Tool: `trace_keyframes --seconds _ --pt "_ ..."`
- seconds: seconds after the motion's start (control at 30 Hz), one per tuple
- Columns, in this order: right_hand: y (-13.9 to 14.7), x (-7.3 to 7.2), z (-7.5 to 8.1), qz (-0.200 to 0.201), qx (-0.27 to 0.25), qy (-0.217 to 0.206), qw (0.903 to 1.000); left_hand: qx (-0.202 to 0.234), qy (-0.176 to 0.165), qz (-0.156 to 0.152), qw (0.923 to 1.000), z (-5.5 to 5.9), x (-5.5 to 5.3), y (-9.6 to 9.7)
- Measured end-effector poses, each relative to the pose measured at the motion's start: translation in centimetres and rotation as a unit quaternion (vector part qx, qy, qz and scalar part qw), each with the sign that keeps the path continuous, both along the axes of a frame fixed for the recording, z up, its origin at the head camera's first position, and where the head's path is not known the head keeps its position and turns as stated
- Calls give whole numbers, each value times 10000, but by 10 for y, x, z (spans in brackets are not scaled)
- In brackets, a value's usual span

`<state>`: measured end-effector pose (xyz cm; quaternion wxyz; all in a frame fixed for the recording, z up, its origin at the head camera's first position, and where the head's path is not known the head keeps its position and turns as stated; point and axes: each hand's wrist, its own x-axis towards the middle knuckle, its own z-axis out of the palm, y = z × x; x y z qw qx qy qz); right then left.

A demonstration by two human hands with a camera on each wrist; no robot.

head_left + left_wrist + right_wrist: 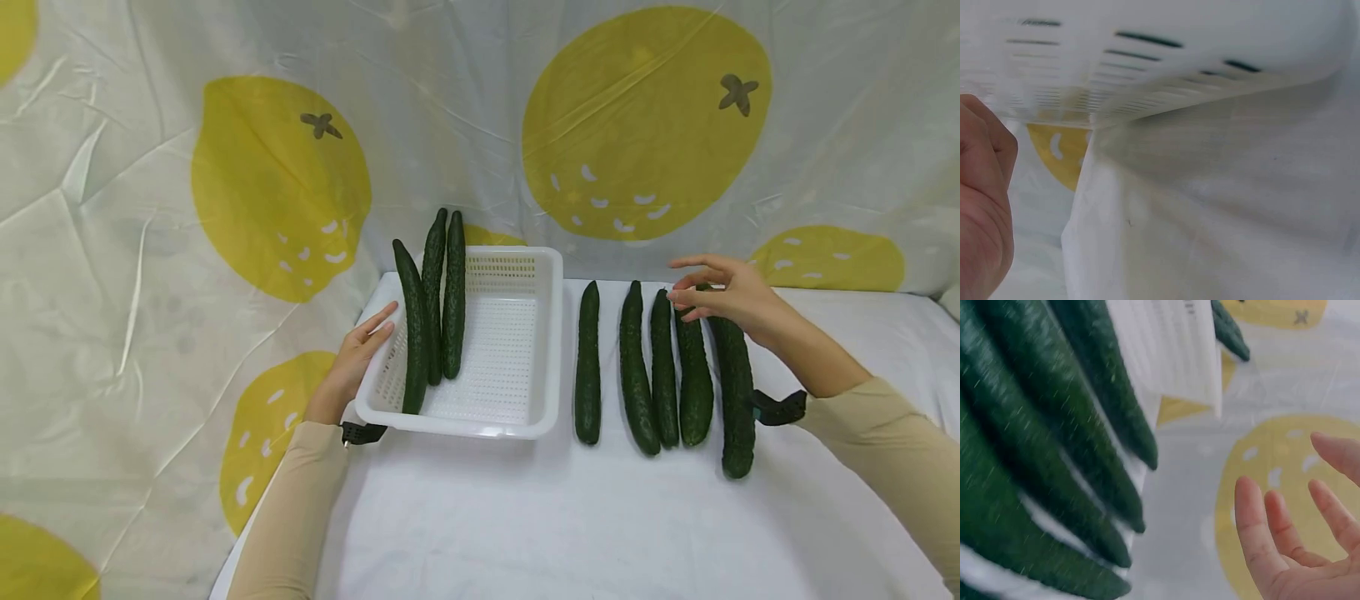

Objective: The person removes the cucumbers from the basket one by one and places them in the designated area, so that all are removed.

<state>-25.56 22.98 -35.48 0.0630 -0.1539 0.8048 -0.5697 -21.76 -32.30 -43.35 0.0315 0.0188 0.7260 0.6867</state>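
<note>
My left hand rests along the left side of a white plastic basket, with its fingertips right at the rim. In the left wrist view the slotted basket wall spans the top, beside the hand. Three cucumbers lean in the basket's left part, their upper ends sticking out past the rim. Over the far ends of the cucumbers on the right, my right hand hovers with loosely bent, spread fingers and nothing between them. The nearest of these is a dark green cucumber, its tip partly hidden by the fingers.
Several cucumbers lie side by side on the white cloth, the leftmost cucumber close to the basket and the rightmost cucumber under the right wrist. A lemon-print curtain hangs behind and at the left.
</note>
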Motion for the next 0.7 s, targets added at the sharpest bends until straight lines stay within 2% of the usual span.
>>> trace_keyframes --seconds 0.13,0.27,0.47,0.7 --pt "-19 0 9 348 -116 17 9993 5 0 15 10000 -1 0 0" --pt "-40 1 17 484 -184 -94 9986 -21 -4 -13 10000 -1 0 0" --pt "-69 -3 22 665 -235 -230 9972 42 21 -26 10000 -1 0 1" --pt "-99 -8 25 1005 -601 -398 9923 13 51 -13 10000 0 2 2"
